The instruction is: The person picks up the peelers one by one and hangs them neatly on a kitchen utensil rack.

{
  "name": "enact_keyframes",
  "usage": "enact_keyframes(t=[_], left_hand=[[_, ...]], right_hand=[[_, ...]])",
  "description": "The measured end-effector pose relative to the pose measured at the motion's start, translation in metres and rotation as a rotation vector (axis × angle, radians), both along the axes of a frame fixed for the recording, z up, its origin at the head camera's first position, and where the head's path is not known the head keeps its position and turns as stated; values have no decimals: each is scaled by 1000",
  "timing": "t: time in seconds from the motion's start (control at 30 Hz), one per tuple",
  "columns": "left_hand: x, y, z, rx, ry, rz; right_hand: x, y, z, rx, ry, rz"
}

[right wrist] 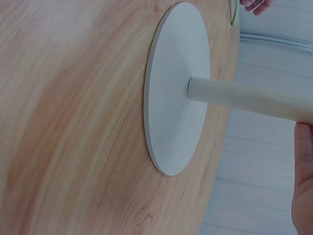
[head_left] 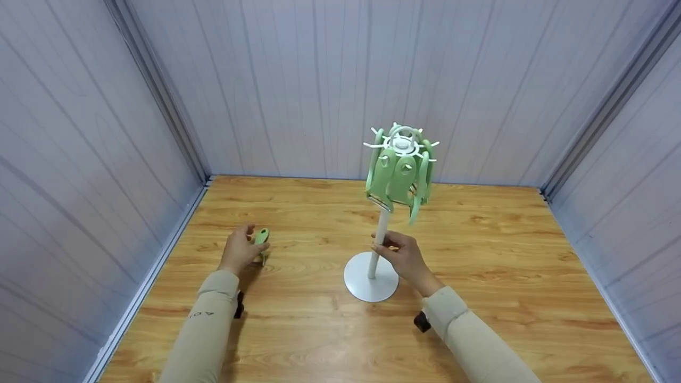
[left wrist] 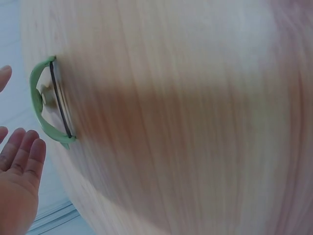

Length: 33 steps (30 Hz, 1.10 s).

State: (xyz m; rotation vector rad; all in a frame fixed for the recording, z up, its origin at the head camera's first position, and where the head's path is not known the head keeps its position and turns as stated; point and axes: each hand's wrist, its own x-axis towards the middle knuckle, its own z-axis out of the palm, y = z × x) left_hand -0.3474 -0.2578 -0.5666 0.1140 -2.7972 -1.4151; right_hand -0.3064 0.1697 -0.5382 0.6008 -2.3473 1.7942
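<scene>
A green peeler [head_left: 261, 236] is on the table at the left, its handle upward. My left hand [head_left: 242, 250] is around it, thumb and fingers spread to either side. In the left wrist view the peeler's blade [left wrist: 59, 100] is by the tabletop, and the fingers of the left hand [left wrist: 19, 186] look straight and apart from it. My right hand [head_left: 407, 260] holds the white pole [head_left: 382, 229] of a utensil stand between thumb and fingers. Several green utensils [head_left: 399, 183], at least one with a peeler blade, hang from the hooks on its top.
The stand's round white base [head_left: 356, 279] rests flat on the wood-grain table [head_left: 319, 330]. Pale panel walls [head_left: 298, 90] enclose the back and both sides. Some hooks [head_left: 372, 144] at the stand's top stick out at the left.
</scene>
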Motion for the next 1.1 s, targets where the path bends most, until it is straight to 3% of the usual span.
enact_keyframes(t=[0.2, 0.57, 0.83, 1.1], left_hand=[[1, 0, -1, -20, -47, 0], [4, -2, 0, -75, -54, -13], [5, -1, -1, -115, -97, 7], [7, 9, 9, -97, -48, -14]], right_hand=[[1, -2, 1, -16, 19, 13], [2, -3, 3, -22, -4, 21], [4, -3, 5, -17, -11, 13], [2, -2, 3, -5, -8, 1]])
